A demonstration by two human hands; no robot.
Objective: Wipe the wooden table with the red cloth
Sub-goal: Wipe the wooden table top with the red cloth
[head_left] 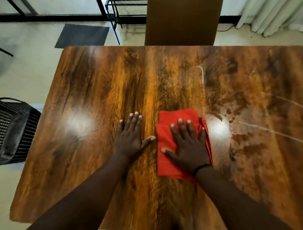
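Observation:
The glossy wooden table (96, 88) fills most of the view. A folded red cloth (165, 133) lies flat on it just right of centre. My right hand (189, 146) rests palm down on the cloth with its fingers spread, pressing it against the wood. My left hand (130, 140) lies flat on the bare table just left of the cloth, fingers apart, holding nothing. White dusty smears and streaks (242, 118) cover the table's right part, beside the cloth.
A brown chair back (182, 20) stands at the table's far edge. A black woven basket-like chair (9, 131) sits on the floor to the left. A grey mat (83, 36) and a black metal rack (120, 7) are beyond the far left corner.

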